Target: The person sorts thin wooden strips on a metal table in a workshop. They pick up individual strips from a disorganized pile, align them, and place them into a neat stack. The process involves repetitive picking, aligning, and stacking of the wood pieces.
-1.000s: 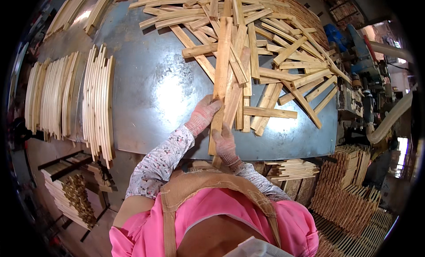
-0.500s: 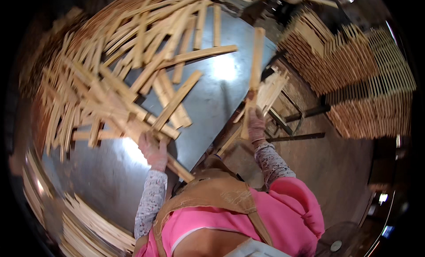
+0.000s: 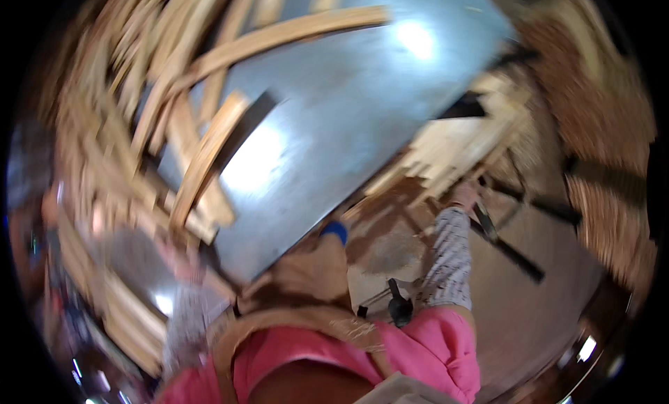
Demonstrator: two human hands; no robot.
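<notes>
Blurred by motion, my left hand (image 3: 182, 259) is at the near edge of a heap of pale wooden strips (image 3: 104, 153) on the metal table. It appears closed around one wooden strip (image 3: 220, 287), whose end sticks out toward my body. My right hand (image 3: 465, 195) is down beside the table, at the near end of a stack of wooden strips (image 3: 453, 143). Its fingers are smeared and partly merge with the stack, so whether they still grip a strip does not show. Another strip (image 3: 209, 157) lies tilted across the heap's edge.
The sheet-metal table (image 3: 334, 125) has a long edge running diagonally in front of me. Dark metal bars (image 3: 512, 254) of a stand jut out below my right hand. Tall piles of strips (image 3: 599, 139) rise at the right; more strips (image 3: 132, 313) lie at the lower left.
My right hand has lowered the strip it held upright to the stack beside the table. My left hand has shifted left in the picture. The whole view has swung and come closer.
</notes>
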